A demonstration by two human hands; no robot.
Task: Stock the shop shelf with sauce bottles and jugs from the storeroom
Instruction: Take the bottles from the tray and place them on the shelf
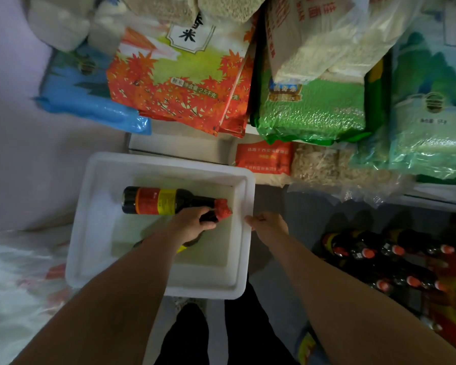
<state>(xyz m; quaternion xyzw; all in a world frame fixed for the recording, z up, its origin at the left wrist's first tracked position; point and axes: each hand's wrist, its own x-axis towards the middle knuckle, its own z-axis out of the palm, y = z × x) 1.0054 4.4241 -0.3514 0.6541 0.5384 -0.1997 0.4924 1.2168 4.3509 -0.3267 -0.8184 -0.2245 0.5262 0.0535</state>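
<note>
Storeroom floor, dim light, rice bags stacked along the back and a white tub set on the floor in front of the person's legs. Left-hand fingers curl round the neck of a dark sauce bottle, just below its red cap; left hand is inside the tub, and the bottle lies on its side across the tub's far half, base pointing left. Under the left forearm a second dark bottle shows partly, mostly hidden. Right hand rests at the tub's right rim with fingers loosely curled; can't tell if it pinches the rim or only touches it. More dark bottles with red caps lie in a dark heap on the floor to the right, well apart from the tub. Step looks like loading the tub for carrying to the shelf. To do it well: lower the bottle flat onto the tub floor before letting go, keep it parallel to the hidden one so they don't roll or knock, steady the rim with the right hand, leave room for more. Neck grip is narrow, so the heavy base may swing.
</note>
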